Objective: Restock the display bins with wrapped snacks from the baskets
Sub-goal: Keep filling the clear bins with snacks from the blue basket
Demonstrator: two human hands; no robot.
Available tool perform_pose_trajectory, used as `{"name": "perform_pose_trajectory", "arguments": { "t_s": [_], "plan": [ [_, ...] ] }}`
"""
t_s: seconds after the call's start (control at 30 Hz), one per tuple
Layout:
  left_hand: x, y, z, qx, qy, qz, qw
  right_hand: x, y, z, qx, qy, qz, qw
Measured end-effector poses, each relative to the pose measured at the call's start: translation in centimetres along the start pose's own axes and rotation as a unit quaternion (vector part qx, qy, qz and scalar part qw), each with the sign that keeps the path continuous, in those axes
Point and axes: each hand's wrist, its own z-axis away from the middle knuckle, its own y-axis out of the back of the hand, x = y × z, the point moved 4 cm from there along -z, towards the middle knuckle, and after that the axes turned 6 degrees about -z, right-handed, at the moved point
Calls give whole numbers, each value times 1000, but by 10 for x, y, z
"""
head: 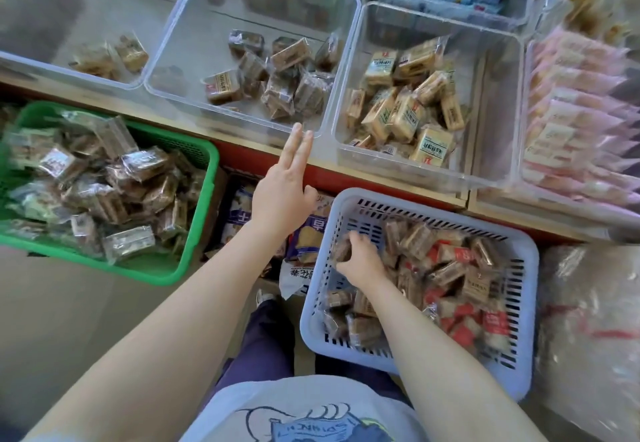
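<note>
- Two baskets sit below the counter [346,178] edge: a green basket [194,206] at far left and a pale blue basket [519,303] at right.
- Green basket: heaped with dark brown snacks in clear wrappers [114,195].
- Far-left clear bin [86,71]: on the counter, holding only a few tan wrapped pieces; detail is blurred.
- Middle clear bin [249,119]: on the counter, just beside the far-left bin; a loose cluster of brown wrapped snacks [277,74] lies toward its right side.
- Left hand [282,195]: fingers straight and extended forward, holding nothing; fingertips [301,136] overlap the near wall of the middle clear bin. Contact cannot be confirmed.
- Printed snack bags [308,233]: lying on the floor between the two baskets, under the left hand.
- Right hand [360,258]: inside the pale blue basket, fingers curled around a brown wrapped snack [343,251] near the basket's left wall.
- Pale blue basket: filled with mixed brown and red-and-white wrapped snacks [450,275].
- Right clear bin [505,112]: on the counter, holding tan wrapped snacks [405,112] piled at its left and front.
- Far-right bin [526,164]: stacked with pink wrapped packs [581,130].
</note>
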Motion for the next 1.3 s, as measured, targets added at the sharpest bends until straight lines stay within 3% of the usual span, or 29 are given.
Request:
{"name": "perform_pose_trajectory", "arguments": {
  "t_s": [0.17,0.27,0.37,0.43,0.7,0.83,0.97,1.1,1.2,1.3],
  "plan": [
    [1,3,1,-13,4,2,1000,-29,52,38,51,-74,-309,947],
    [1,10,0,-29,10,1,1000,-61,89,61,103,-38,-400,910],
    [0,19,-3,-41,3,-5,999,-104,122,71,85,31,-504,859],
    [-2,20,-3,-45,-5,-10,999,-133,142,63,80,59,-517,850],
    [-4,20,-4,-28,-13,-36,999,-261,194,-37,110,121,-407,899],
    [-6,19,-3,-7,-11,-21,1000,-269,197,-39,139,104,-297,939],
    [-5,15,-3,8,-9,-25,1000,-215,183,19,161,137,-301,930],
    [0,9,-4,32,-4,-88,996,-106,136,57,165,20,-262,951],
    [10,4,-7,37,-14,-127,991,-22,84,55,66,-81,-62,993],
    [17,0,-13,55,-34,-121,991,22,42,60,-70,-78,112,988]
  ]
}}
